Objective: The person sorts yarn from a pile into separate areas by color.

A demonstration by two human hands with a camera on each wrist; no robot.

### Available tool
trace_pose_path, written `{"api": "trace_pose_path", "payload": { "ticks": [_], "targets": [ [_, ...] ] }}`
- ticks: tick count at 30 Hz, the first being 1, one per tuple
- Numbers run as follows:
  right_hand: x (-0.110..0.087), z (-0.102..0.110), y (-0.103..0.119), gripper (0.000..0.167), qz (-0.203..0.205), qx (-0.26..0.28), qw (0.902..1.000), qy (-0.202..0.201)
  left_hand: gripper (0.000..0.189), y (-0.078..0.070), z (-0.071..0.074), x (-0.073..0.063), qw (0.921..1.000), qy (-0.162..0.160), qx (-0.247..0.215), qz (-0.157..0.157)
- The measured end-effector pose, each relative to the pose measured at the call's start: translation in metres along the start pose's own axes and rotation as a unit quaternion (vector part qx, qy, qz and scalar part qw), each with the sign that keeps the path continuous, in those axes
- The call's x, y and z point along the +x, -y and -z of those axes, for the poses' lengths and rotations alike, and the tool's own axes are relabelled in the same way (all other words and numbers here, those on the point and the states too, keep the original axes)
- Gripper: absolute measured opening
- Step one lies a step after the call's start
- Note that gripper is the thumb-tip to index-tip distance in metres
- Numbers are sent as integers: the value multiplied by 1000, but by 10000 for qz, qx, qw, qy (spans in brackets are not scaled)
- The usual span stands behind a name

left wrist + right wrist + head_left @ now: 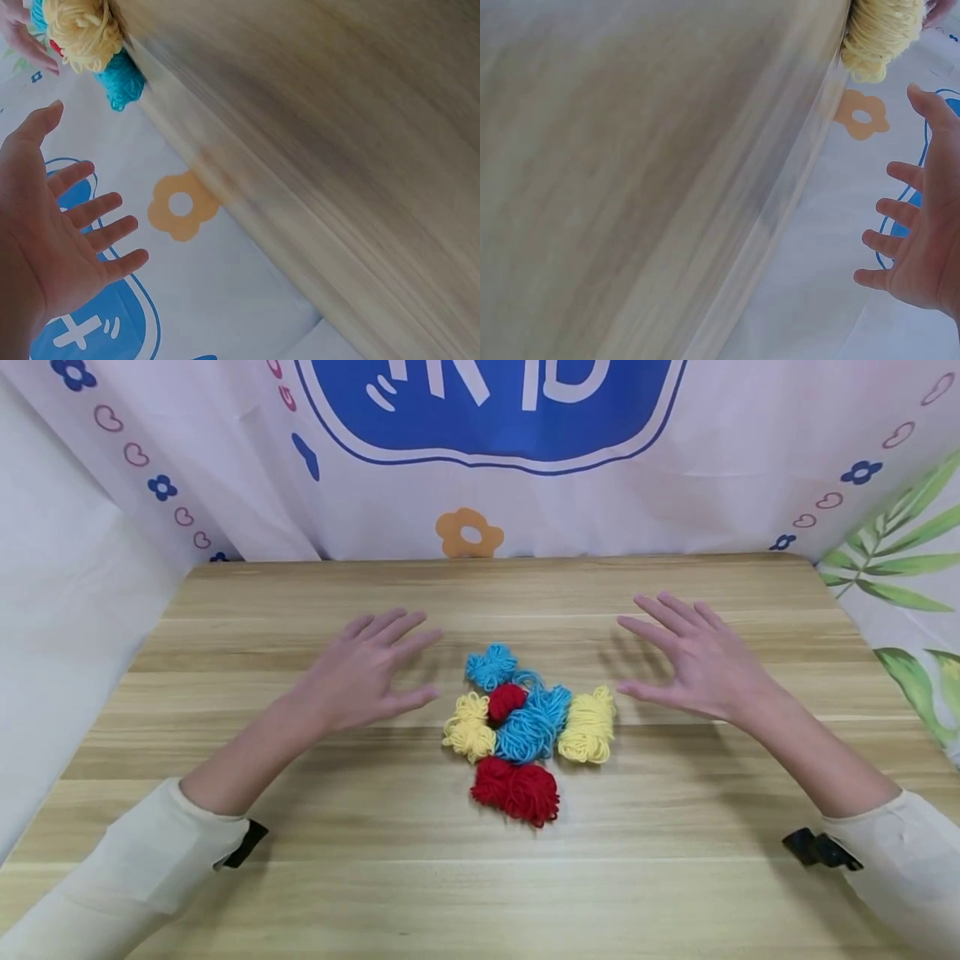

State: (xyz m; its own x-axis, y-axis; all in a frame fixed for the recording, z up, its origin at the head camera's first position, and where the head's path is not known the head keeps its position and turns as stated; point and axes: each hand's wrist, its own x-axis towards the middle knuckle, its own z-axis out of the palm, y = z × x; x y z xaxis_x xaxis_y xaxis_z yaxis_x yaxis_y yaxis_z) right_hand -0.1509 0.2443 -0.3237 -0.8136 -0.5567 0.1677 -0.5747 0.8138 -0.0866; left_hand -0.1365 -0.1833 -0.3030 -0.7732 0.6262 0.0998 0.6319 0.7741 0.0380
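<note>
The large blue yarn bundle [536, 727] lies between your left hand [363, 672] and right hand [705, 668], apart from both. The left yellow bundle [471, 728] and right yellow bundle [588, 727] flank it; a large red bundle [517, 791] sits on its near side. Your hands hover either side of it, fingers spread.
</note>
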Motion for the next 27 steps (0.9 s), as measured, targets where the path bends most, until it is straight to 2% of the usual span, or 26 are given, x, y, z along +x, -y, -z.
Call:
{"api": "trace_pose_path", "payload": {
  "ticks": [12,20,27],
  "targets": [
    [1,0,6,85,235,55,9996,-131,73,-7,-1,2,9988,119,-441,-157],
    [2,-2,10,82,250,111,9995,-126,73,-10,-4,4,9958,186,-858,-277],
    [1,-1,12,81,147,526,9985,51,71,-14,-6,5,9938,275,-1021,-334]
  ]
}}
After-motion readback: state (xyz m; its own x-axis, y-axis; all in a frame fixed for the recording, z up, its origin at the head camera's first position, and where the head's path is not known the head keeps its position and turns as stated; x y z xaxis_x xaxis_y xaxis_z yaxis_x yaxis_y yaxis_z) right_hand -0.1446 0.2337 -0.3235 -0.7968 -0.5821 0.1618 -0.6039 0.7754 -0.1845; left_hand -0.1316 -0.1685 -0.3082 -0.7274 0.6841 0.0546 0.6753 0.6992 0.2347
